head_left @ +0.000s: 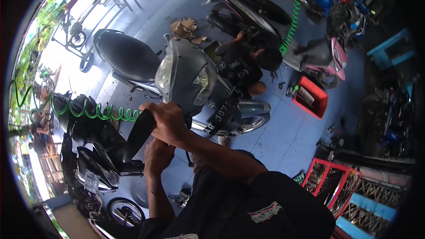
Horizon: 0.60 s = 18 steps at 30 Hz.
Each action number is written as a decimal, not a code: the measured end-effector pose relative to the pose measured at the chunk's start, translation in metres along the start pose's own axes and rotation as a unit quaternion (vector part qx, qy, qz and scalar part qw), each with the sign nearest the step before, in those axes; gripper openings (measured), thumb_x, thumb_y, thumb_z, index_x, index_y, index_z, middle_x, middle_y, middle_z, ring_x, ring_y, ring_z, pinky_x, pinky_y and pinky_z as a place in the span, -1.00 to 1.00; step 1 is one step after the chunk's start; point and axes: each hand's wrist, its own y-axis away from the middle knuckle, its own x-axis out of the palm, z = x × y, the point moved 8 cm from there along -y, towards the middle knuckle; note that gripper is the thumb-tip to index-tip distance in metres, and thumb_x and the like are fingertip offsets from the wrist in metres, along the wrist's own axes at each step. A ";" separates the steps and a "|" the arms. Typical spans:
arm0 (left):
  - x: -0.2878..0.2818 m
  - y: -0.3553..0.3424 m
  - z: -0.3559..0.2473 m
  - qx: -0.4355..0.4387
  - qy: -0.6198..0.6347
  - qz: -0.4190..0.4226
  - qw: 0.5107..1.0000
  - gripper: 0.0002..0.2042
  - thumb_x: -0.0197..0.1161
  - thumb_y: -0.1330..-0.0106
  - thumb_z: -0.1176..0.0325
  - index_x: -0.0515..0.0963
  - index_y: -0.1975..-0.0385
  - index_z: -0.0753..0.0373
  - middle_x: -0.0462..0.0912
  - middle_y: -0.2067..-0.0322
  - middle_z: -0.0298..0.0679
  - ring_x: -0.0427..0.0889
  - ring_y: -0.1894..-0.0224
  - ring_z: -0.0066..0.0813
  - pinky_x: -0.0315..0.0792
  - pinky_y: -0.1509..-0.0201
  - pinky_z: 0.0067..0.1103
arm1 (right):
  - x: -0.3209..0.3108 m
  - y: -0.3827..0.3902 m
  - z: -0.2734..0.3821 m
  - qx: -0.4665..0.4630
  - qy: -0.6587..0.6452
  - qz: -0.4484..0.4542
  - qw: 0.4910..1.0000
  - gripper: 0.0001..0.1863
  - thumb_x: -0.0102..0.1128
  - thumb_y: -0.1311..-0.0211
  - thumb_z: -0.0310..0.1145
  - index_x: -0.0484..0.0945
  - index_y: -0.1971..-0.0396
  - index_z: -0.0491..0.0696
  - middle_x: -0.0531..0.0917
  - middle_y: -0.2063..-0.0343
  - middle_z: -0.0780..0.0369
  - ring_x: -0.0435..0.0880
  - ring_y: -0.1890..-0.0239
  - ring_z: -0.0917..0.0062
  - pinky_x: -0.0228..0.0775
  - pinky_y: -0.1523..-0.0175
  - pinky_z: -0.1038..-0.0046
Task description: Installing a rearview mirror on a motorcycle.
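Note:
My right hand (166,124) is closed over the upper end of an elongated black part (140,135), which looks like a mirror. My left hand (159,155) sits just beneath it with curled fingers; what it grips is hidden. Both are at the front of a grey scooter (204,114), beside its clear headlight cowl (186,75). A green coiled air hose (99,111) stretches in from the left behind the black part.
A co-worker (239,66) crouches beyond the scooter. Several other motorbikes (256,6) stand around, including a pink scooter (336,57) and dark ones at left (95,168). A red bin (323,98), cardboard scraps (183,28) and a red tool rack (327,166) are on the right and behind.

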 end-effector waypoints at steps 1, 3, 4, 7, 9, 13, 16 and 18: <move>-0.001 0.001 -0.002 0.006 0.010 -0.004 1.000 -0.69 0.42 -0.28 0.16 0.64 0.31 0.34 0.73 0.35 0.14 0.70 0.20 0.23 0.51 0.16 -0.01 | 0.001 -0.003 -0.002 0.007 0.005 0.017 1.000 -0.46 0.53 0.10 -0.41 0.55 0.02 0.09 0.62 0.54 0.28 0.70 0.44 0.28 0.44 0.21 0.21; -0.010 0.001 -0.008 0.039 0.054 -0.054 0.996 -0.65 0.49 -0.23 0.17 0.64 0.28 0.39 0.70 0.44 0.14 0.68 0.26 0.26 0.51 0.20 -0.05 | -0.002 -0.010 0.001 -0.030 -0.032 0.016 0.999 -0.47 0.54 0.07 -0.40 0.54 0.03 0.09 0.61 0.59 0.27 0.71 0.50 0.26 0.48 0.31 0.22; -0.008 0.000 -0.009 0.010 0.062 -0.032 0.998 -0.64 0.50 -0.22 0.15 0.65 0.28 0.38 0.70 0.44 0.12 0.69 0.26 0.24 0.51 0.20 -0.06 | -0.001 -0.011 -0.001 -0.020 -0.035 0.048 0.998 -0.45 0.55 0.09 -0.39 0.53 0.02 0.09 0.61 0.59 0.27 0.72 0.50 0.26 0.49 0.33 0.23; -0.007 -0.001 0.002 -0.044 0.078 0.008 0.996 -0.64 0.52 -0.20 0.15 0.67 0.20 0.33 0.73 0.34 0.07 0.70 0.17 0.18 0.52 0.12 -0.10 | 0.001 -0.016 -0.001 -0.008 -0.066 0.144 0.987 -0.36 0.61 0.15 -0.36 0.51 -0.02 0.08 0.61 0.57 0.25 0.74 0.49 0.26 0.53 0.36 0.26; -0.014 -0.003 -0.006 0.037 0.087 -0.059 0.994 -0.60 0.52 -0.19 0.17 0.65 0.11 0.31 0.74 0.21 0.04 0.68 0.05 0.13 0.52 0.01 -0.14 | 0.001 -0.020 0.000 -0.013 -0.056 0.133 0.989 -0.29 0.64 0.20 -0.35 0.50 -0.05 0.08 0.65 0.56 0.25 0.76 0.45 0.27 0.56 0.31 0.26; -0.021 -0.006 -0.008 -0.021 0.096 0.010 0.995 -0.59 0.48 -0.15 0.27 0.66 0.00 0.24 0.70 0.01 0.02 0.64 -0.11 0.04 0.52 -0.14 -0.22 | 0.009 -0.019 -0.006 -0.059 -0.037 0.076 0.995 -0.36 0.78 0.14 -0.20 0.57 0.07 0.02 0.67 0.59 0.25 0.76 0.54 0.37 0.56 0.40 0.37; 0.003 0.013 0.031 0.057 0.116 -0.134 0.982 -0.60 0.46 -0.16 0.26 0.63 0.02 0.25 0.72 0.16 0.00 0.70 0.06 0.10 0.56 0.01 -0.16 | 0.008 -0.014 0.011 -0.159 -0.134 0.053 0.977 -0.52 0.71 0.01 -0.34 0.58 0.12 0.02 0.69 0.51 0.27 0.73 0.56 0.46 0.53 0.43 0.40; 0.013 0.020 0.044 0.017 0.124 -0.087 0.988 -0.62 0.44 -0.23 0.23 0.59 0.02 0.26 0.76 0.24 -0.03 0.73 0.16 0.14 0.58 0.11 -0.13 | -0.002 -0.006 0.010 -0.182 -0.162 0.121 0.962 -0.56 0.71 0.06 -0.42 0.64 0.18 -0.01 0.79 0.37 0.24 0.81 0.44 0.44 0.63 0.32 0.44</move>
